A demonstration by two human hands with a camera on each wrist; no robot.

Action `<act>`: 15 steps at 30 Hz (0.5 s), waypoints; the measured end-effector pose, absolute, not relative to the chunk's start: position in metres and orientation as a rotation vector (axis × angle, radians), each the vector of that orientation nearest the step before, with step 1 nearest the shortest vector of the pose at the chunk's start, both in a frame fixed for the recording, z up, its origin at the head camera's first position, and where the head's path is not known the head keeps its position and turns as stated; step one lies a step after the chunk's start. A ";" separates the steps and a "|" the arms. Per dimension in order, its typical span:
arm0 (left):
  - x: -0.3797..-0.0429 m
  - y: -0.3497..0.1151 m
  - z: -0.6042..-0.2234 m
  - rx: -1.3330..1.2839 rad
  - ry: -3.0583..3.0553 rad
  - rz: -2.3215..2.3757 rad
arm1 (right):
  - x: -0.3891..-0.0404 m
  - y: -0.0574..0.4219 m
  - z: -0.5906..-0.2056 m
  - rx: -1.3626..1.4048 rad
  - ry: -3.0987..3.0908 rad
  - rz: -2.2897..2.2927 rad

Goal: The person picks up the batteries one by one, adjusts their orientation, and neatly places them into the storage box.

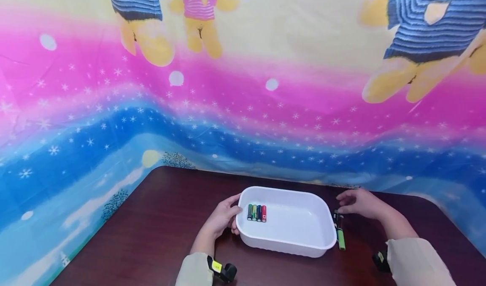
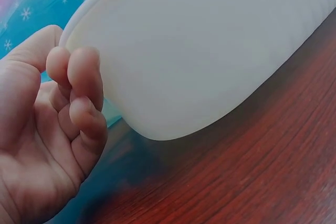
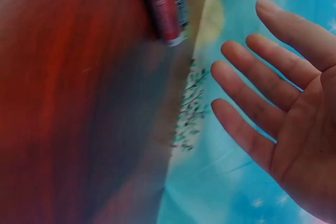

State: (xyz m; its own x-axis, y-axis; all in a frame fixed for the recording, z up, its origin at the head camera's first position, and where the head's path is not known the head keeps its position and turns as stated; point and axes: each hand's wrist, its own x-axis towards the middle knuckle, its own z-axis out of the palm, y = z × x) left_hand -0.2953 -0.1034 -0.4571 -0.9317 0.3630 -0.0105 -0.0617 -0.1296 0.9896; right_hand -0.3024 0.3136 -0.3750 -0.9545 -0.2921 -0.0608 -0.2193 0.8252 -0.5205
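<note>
A white plastic basin (image 1: 286, 246) is in the middle of the head view. At its left end my left hand (image 1: 224, 216) grips the rim, thumb on top and fingers against the outside wall. Inside the basin, several batteries (image 1: 257, 213) lie side by side near the left wall. My right hand (image 1: 358, 203) hovers beside the basin's right end, its fingers parted and holding nothing in the right wrist view. Just below it are more batteries, among them a green one (image 1: 341, 239) and, in the right wrist view, a red one (image 3: 166, 17).
The dark reddish-brown wooden table (image 1: 159, 218) carries the basin and the loose batteries. Behind it hangs a printed cloth (image 1: 243, 109) with bears and snowflakes, reaching down to the table's back edge. Black wrist cameras (image 1: 228, 272) are strapped at both sleeves.
</note>
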 end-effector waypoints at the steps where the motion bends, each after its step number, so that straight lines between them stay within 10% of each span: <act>1: -0.295 -0.104 -0.457 0.333 1.859 2.144 | -0.301 0.316 -0.378 -0.387 2.866 -0.790; 15: -0.295 -0.104 -0.456 0.325 1.844 2.149 | -0.296 0.321 -0.405 -0.256 2.860 -0.683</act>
State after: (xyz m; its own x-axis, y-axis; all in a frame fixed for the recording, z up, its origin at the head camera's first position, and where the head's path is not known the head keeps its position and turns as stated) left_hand -0.2948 -0.1035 -0.4563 -0.9325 0.3608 -0.0175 -0.0721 -0.1385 0.9877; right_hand -0.2958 0.3213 -0.4051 -0.9671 -0.2104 -0.1428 -0.1232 0.8789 -0.4608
